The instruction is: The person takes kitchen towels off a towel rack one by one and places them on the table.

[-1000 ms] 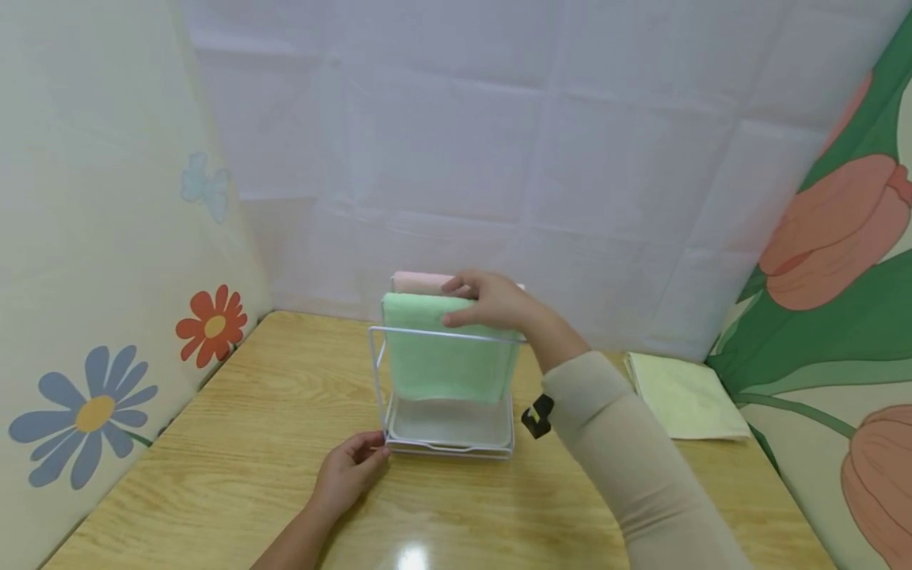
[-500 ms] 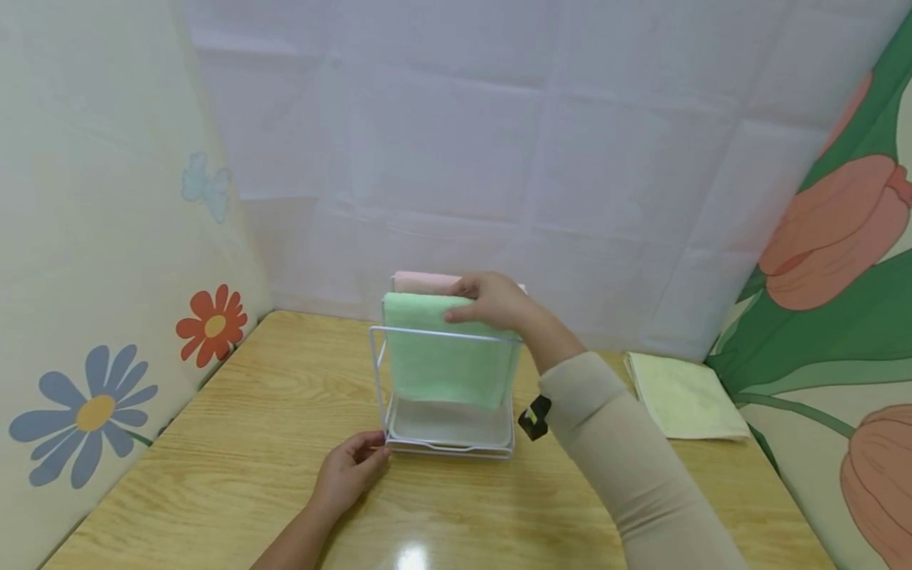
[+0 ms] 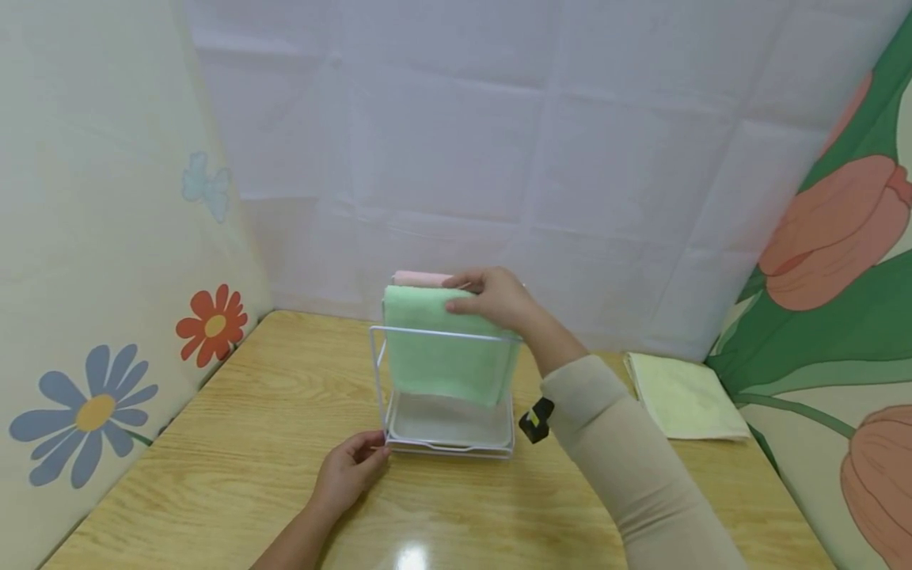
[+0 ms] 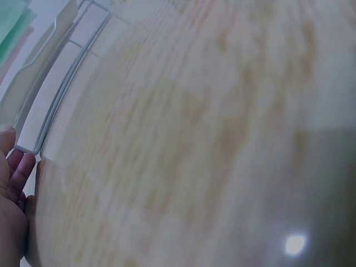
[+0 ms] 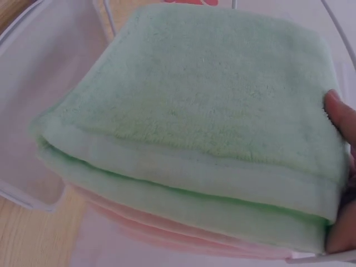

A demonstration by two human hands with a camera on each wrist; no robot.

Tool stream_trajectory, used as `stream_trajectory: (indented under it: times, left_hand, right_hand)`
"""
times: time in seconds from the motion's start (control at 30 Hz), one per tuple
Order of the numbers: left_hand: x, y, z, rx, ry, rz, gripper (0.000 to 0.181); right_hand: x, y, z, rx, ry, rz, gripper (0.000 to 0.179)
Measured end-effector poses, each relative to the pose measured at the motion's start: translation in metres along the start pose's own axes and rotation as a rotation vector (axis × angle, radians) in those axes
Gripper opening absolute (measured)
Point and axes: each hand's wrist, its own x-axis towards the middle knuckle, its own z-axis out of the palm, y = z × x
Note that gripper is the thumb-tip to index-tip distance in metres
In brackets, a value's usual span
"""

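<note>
A white wire rack (image 3: 447, 332) stands on the table, with a light tray (image 3: 435, 421) in its base. A green towel (image 3: 445, 360) hangs folded in the rack, in front of a folded pink towel (image 3: 420, 279). My right hand (image 3: 495, 299) grips the green towel's top edge, thumb on its front and fingers behind it. Thick folded layers of both towels show in the right wrist view, where the thumb (image 5: 340, 114) presses the green one's side. Low at the rack's near left corner, my left hand (image 3: 347, 473) pinches the wire frame, also seen in the left wrist view.
A folded pale yellow cloth (image 3: 687, 396) lies on the table (image 3: 285, 412) to the right, beyond my right sleeve (image 3: 634, 451). A white sheet (image 3: 427, 142) hangs behind the rack, and flower-patterned cloths (image 3: 107, 237) line the sides.
The green towel's top edge has risen slightly along with my right hand, whose fingers have closed in behind it. The left hand and the rack have stayed put.
</note>
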Motion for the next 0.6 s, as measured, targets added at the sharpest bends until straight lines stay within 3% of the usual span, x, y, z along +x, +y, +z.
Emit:
stream_trajectory:
  times: [0.33, 0.6]
  left_hand:
    - [0.000, -0.003, 0.001, 0.015, 0.009, 0.002, 0.027]
    - [0.000, -0.001, 0.001, -0.010, 0.009, 0.012, 0.028]
  right_hand:
    - [-0.002, -0.004, -0.013, 0.162, 0.063, -0.020, 0.039]
    - [-0.003, -0.010, -0.026, 0.173, 0.098, -0.073, 0.031]
